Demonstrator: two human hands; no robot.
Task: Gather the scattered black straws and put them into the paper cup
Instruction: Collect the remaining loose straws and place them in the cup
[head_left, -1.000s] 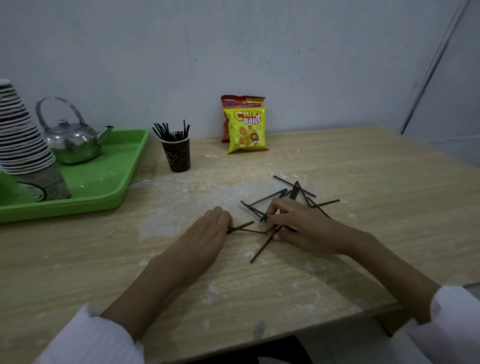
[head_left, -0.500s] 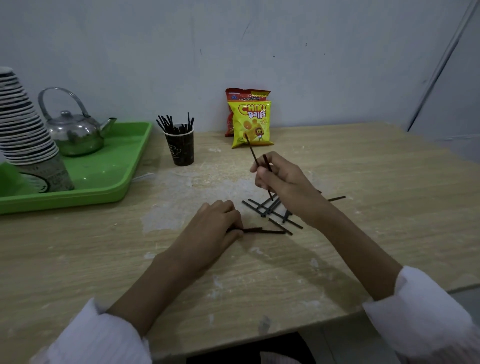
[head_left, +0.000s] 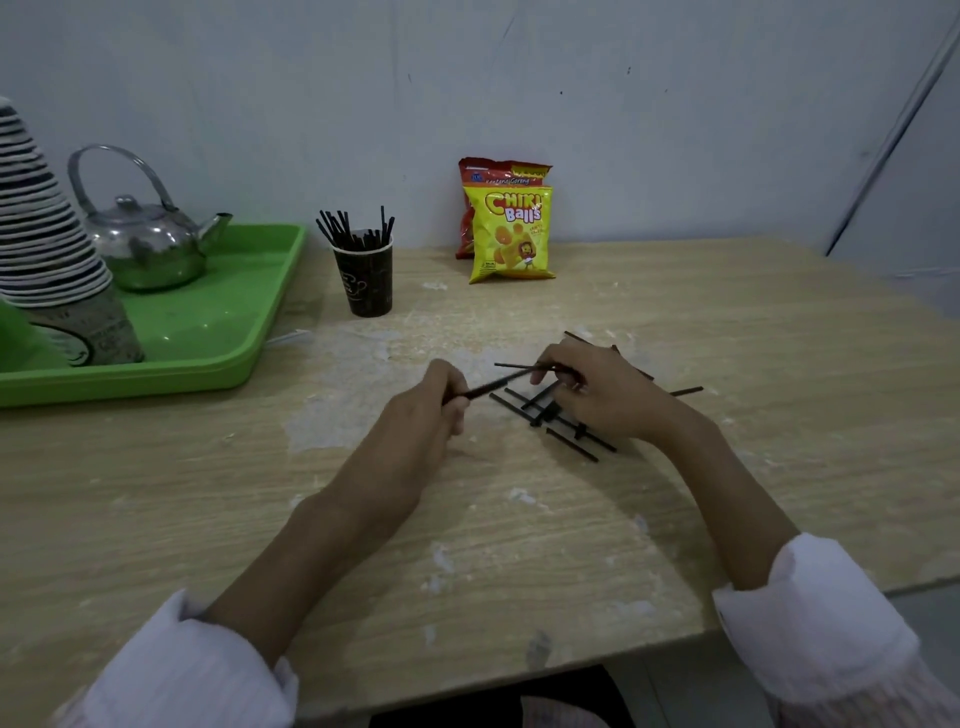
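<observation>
Several black straws (head_left: 558, 423) lie crossed on the wooden table (head_left: 519, 519) under and beside my right hand. My left hand (head_left: 434, 402) is closed around a black straw (head_left: 485, 388) that points right, lifted off the table. My right hand (head_left: 597, 389) pinches another black straw (head_left: 514, 366) that sticks out to the left, just above the pile. The two held straws nearly cross between my hands. The dark paper cup (head_left: 363, 278) stands upright at the back, left of centre, with several black straws in it.
A green tray (head_left: 223, 332) at the left holds a metal kettle (head_left: 145, 241) and a tall stack of paper cups (head_left: 47, 244). Two snack bags (head_left: 509, 228) lean against the wall behind the pile. The table's front edge runs just before my sleeves.
My left hand lifted its straw off the table. My right hand came down from its raised position and turned its straw from upright to nearly level above the pile.
</observation>
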